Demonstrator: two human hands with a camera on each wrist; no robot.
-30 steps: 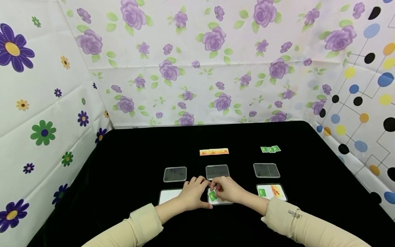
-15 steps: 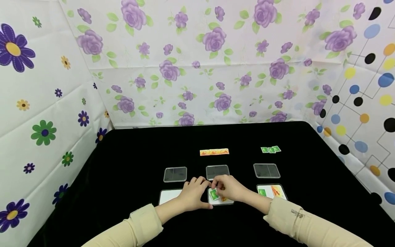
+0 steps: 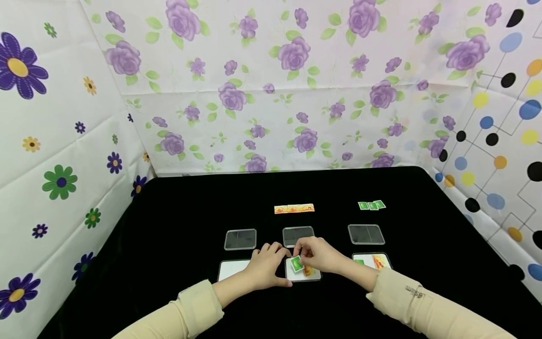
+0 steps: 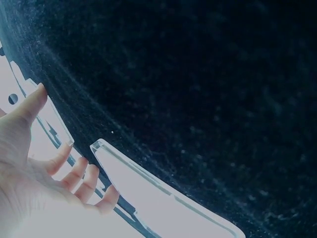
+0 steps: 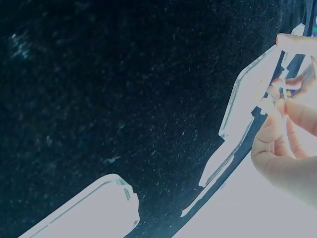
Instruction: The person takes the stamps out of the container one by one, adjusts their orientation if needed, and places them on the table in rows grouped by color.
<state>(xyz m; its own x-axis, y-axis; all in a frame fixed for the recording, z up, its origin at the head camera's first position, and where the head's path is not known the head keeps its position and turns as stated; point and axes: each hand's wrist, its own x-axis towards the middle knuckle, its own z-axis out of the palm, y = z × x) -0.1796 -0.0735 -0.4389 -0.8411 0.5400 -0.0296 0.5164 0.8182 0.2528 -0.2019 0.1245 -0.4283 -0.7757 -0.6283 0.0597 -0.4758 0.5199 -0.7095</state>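
Note:
My right hand (image 3: 319,254) pinches a small green picture card (image 3: 297,263) between thumb and fingers, over the middle shallow case (image 3: 290,277). This case has a clear plastic rim and a white inside. An orange picture card (image 3: 311,271) lies in its right part, partly hidden by the right hand. My left hand (image 3: 267,266) holds the case's left side, thumb at the front edge and index finger at the back corner. In the left wrist view, the left thumb (image 4: 34,101) and index finger touch the case's edge. Glare washes out the cards in both wrist views.
A white case (image 3: 232,268) sits at left, partly behind the left hand. Another case (image 3: 387,267) at right holds a green and an orange card. Clear covers (image 3: 240,239) lie behind the cases. Farther back are an orange card row (image 3: 294,208) and several green cards (image 3: 372,205).
My right hand has shifted slightly right and away from me, taking the green card with it. More of the orange card shows. The left hand stays on the case.

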